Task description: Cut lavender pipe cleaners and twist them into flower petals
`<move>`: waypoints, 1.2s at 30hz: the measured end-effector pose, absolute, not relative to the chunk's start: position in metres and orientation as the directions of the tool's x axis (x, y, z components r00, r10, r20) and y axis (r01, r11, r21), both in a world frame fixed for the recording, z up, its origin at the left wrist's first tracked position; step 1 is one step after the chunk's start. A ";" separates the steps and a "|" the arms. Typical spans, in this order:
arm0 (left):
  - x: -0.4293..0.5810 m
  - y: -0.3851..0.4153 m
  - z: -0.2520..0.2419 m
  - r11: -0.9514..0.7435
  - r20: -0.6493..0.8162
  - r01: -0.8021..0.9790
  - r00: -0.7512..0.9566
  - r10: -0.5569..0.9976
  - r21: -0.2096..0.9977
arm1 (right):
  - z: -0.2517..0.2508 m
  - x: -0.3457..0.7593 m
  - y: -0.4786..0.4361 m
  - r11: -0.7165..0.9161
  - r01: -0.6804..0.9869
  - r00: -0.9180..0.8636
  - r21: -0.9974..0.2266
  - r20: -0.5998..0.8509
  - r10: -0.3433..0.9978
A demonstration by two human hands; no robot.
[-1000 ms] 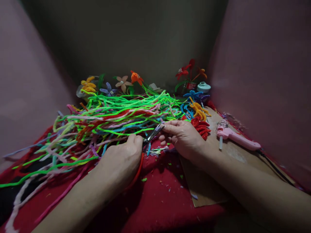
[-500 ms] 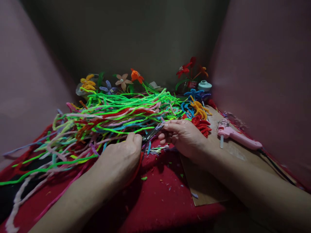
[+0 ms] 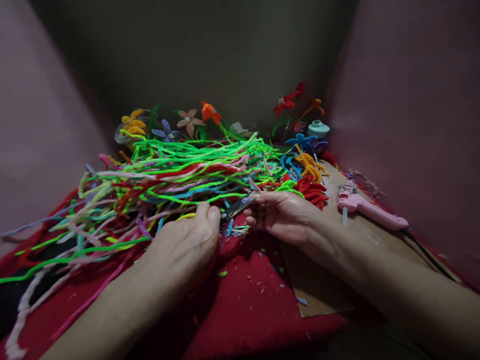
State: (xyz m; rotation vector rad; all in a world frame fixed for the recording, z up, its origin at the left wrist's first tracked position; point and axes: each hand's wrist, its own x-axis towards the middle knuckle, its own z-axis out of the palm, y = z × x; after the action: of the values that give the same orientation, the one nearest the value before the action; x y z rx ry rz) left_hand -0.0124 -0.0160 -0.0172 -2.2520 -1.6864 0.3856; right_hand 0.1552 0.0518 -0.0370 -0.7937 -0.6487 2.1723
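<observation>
My left hand is closed around a pair of scissors, whose dark blades point up and to the right. At the blade tips, my right hand pinches a short lilac piece of pipe cleaner, its fingertips nearly touching the metal. Most of that piece is hidden by the fingers and blades. Just behind both hands spreads a large heap of fuzzy pipe cleaners in green, pink, red, blue and yellow. Below the blades, small cut scraps lie on the red cloth.
A pink glue gun rests on a brown board at the right, its cord trailing off. Red petals and orange ones lie beyond my right hand. Finished fuzzy flowers and a pale blue bottle top stand along the back.
Both hands keep almost the same places and grips. The right hand has turned slightly, and green pipe cleaner now shows behind it. The whole view has shifted a little.
</observation>
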 end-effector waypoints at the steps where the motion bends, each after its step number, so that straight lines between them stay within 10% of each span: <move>1: -0.012 -0.016 -0.018 -0.268 -0.036 0.881 0.276 0.960 -0.391 | -0.038 0.155 0.052 -0.610 -0.464 -0.560 -0.643 -0.321 0.764; 36: -0.010 -0.016 -0.017 -0.297 -0.062 0.901 0.293 0.954 -0.317 | -0.034 0.152 0.050 -0.514 -0.441 -0.433 -0.736 -0.327 0.840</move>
State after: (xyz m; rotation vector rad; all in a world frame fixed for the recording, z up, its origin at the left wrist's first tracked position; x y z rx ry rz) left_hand -0.0102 -0.0157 -0.0169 -2.3386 -1.7100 0.3533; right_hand 0.1521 0.0501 -0.0336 -0.8827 -0.7215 2.0142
